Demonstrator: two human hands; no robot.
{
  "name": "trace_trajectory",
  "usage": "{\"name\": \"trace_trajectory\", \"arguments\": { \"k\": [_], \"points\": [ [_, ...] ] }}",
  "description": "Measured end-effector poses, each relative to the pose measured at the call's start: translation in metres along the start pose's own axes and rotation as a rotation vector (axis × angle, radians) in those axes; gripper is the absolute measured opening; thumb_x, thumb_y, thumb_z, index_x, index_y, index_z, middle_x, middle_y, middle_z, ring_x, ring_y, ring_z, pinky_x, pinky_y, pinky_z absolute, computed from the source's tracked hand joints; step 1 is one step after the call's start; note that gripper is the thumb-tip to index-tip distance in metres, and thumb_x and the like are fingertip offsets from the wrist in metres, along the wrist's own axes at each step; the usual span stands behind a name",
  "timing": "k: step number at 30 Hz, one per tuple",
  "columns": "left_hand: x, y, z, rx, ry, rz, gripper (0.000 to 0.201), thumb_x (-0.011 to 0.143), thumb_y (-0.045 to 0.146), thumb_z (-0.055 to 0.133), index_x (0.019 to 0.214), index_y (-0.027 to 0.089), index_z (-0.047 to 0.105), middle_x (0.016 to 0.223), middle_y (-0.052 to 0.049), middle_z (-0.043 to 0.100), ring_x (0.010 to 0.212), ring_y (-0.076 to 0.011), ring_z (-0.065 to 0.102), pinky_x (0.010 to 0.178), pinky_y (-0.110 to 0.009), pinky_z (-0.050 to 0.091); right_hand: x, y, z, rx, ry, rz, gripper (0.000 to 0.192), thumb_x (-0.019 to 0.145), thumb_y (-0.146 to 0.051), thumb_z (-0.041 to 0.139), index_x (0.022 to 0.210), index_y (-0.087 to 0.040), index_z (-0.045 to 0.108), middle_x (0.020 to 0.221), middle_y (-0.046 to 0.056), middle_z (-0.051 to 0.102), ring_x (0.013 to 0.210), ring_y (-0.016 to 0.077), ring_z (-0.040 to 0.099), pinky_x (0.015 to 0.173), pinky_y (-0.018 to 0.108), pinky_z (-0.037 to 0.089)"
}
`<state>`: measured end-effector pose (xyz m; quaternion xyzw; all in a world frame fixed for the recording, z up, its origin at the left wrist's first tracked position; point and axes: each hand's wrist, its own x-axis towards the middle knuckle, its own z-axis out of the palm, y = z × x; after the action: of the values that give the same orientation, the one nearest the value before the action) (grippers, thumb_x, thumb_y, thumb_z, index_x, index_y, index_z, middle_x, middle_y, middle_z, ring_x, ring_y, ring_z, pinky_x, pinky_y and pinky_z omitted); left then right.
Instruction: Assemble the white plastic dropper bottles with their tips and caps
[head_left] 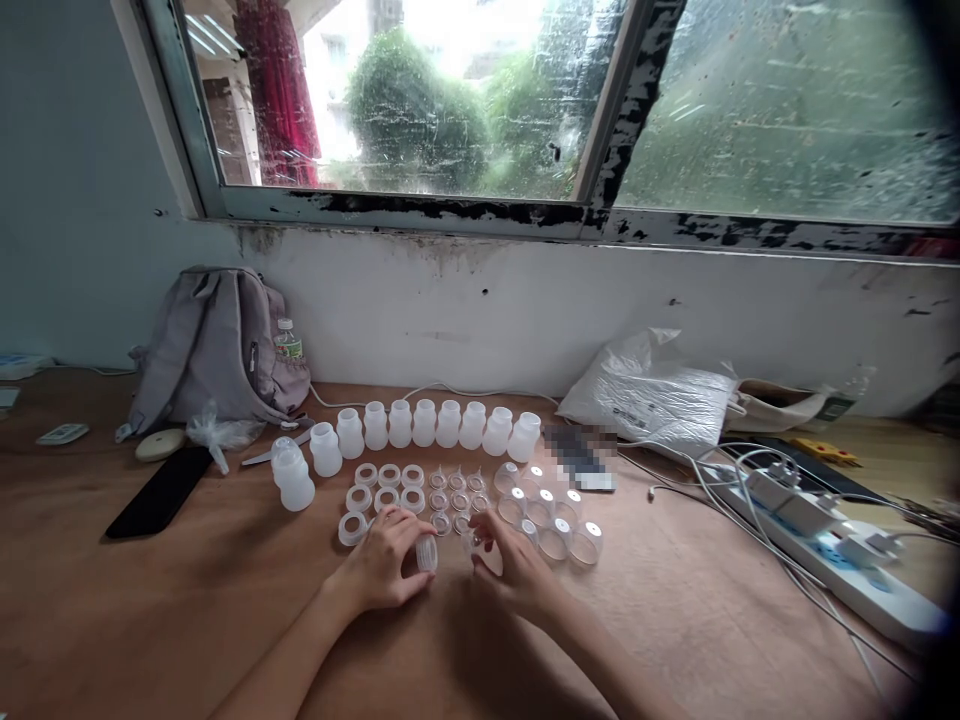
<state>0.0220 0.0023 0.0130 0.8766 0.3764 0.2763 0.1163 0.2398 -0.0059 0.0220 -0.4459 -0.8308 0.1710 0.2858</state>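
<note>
My left hand (pixel 394 560) pinches a whitish screw ring (pixel 427 553), turned on its side, near the table's front. Closed fingers of my right hand (pixel 510 565) hold a small clear teat (pixel 471 541), partly hidden by them. Ahead of my left hand lie several white screw rings (pixel 389 475) in rows. Clear teats (pixel 457 481) stand in rows between the hands. Beside my right hand are several clear dome caps (pixel 554 540). White baby bottles (pixel 424 424) without tops form an arc behind. One bottle at the left (pixel 295 484) has a clear cap on.
A grey backpack (pixel 214 345) leans by the wall, with a black phone-like slab (pixel 159 492) before it. At the right are a silvery plastic bag (pixel 652 390), a white power strip (pixel 847 560) and loose cables. A blurred dark item (pixel 577 455) lies behind the caps.
</note>
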Motion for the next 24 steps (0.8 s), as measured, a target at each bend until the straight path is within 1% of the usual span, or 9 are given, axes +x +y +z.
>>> {"name": "trace_trajectory", "arguments": {
  "k": [4, 6, 9, 13, 16, 21, 24],
  "points": [
    [0.000, -0.006, -0.008, 0.037, 0.022, -0.064, 0.032, 0.069, 0.028, 0.059, 0.099, 0.023, 0.051, 0.098, -0.003, 0.059, 0.098, -0.0212, 0.049, 0.097, -0.041, 0.027, 0.013, 0.009, -0.016, -0.198, 0.035, 0.044, 0.016, 0.074, -0.019, 0.048, 0.090, -0.020, 0.047, 0.085, 0.005, 0.058, 0.078, 0.0182, 0.054, 0.069, 0.030, 0.041],
    [0.001, -0.008, -0.010, 0.056, 0.031, -0.079, 0.030, 0.069, 0.029, 0.060, 0.097, 0.023, 0.052, 0.099, -0.002, 0.059, 0.099, -0.0211, 0.048, 0.097, -0.040, 0.027, 0.020, 0.013, -0.022, -0.314, 0.020, 0.052, 0.015, 0.075, -0.019, 0.049, 0.090, -0.020, 0.050, 0.086, 0.005, 0.059, 0.081, 0.0195, 0.054, 0.071, 0.031, 0.040],
    [0.000, -0.011, -0.011, 0.085, 0.044, -0.091, 0.030, 0.068, 0.031, 0.061, 0.095, 0.022, 0.052, 0.101, -0.003, 0.058, 0.100, -0.0214, 0.047, 0.096, -0.040, 0.028, 0.030, 0.017, -0.026, -0.472, -0.041, 0.064, 0.014, 0.075, -0.019, 0.052, 0.089, -0.019, 0.056, 0.088, 0.006, 0.059, 0.087, 0.0220, 0.053, 0.074, 0.032, 0.037],
    [-0.001, -0.015, -0.011, 0.116, 0.051, -0.108, 0.032, 0.067, 0.033, 0.062, 0.095, 0.023, 0.053, 0.106, -0.003, 0.055, 0.104, -0.0222, 0.045, 0.097, -0.042, 0.026, 0.036, 0.018, -0.024, -0.610, -0.160, 0.057, 0.017, 0.074, -0.015, 0.053, 0.089, -0.018, 0.058, 0.089, 0.008, 0.061, 0.088, 0.0235, 0.051, 0.074, 0.033, 0.033],
    [-0.001, -0.019, -0.011, 0.135, 0.050, -0.115, 0.031, 0.066, 0.034, 0.062, 0.094, 0.023, 0.053, 0.107, -0.004, 0.055, 0.105, -0.0225, 0.045, 0.098, -0.043, 0.024, 0.038, 0.015, -0.020, -0.675, -0.233, 0.042, 0.016, 0.072, -0.012, 0.053, 0.087, -0.017, 0.058, 0.084, 0.009, 0.063, 0.085, 0.0243, 0.051, 0.071, 0.033, 0.032],
    [-0.003, -0.022, -0.012, 0.156, 0.033, -0.134, 0.032, 0.063, 0.035, 0.064, 0.091, 0.023, 0.053, 0.106, -0.003, 0.054, 0.106, -0.0227, 0.044, 0.099, -0.044, 0.022, 0.041, 0.015, -0.016, -0.734, -0.262, 0.022, 0.011, 0.072, -0.013, 0.054, 0.082, -0.017, 0.059, 0.082, 0.010, 0.063, 0.085, 0.0245, 0.050, 0.071, 0.034, 0.031],
    [-0.003, -0.024, -0.011, 0.161, 0.028, -0.144, 0.037, 0.063, 0.037, 0.065, 0.094, 0.023, 0.052, 0.108, -0.004, 0.052, 0.107, -0.0230, 0.042, 0.100, -0.044, 0.021, 0.042, 0.017, -0.015, -0.740, -0.269, 0.026, 0.010, 0.074, -0.015, 0.054, 0.082, -0.018, 0.059, 0.082, 0.008, 0.063, 0.085, 0.0241, 0.050, 0.072, 0.034, 0.031]
  ]
}}
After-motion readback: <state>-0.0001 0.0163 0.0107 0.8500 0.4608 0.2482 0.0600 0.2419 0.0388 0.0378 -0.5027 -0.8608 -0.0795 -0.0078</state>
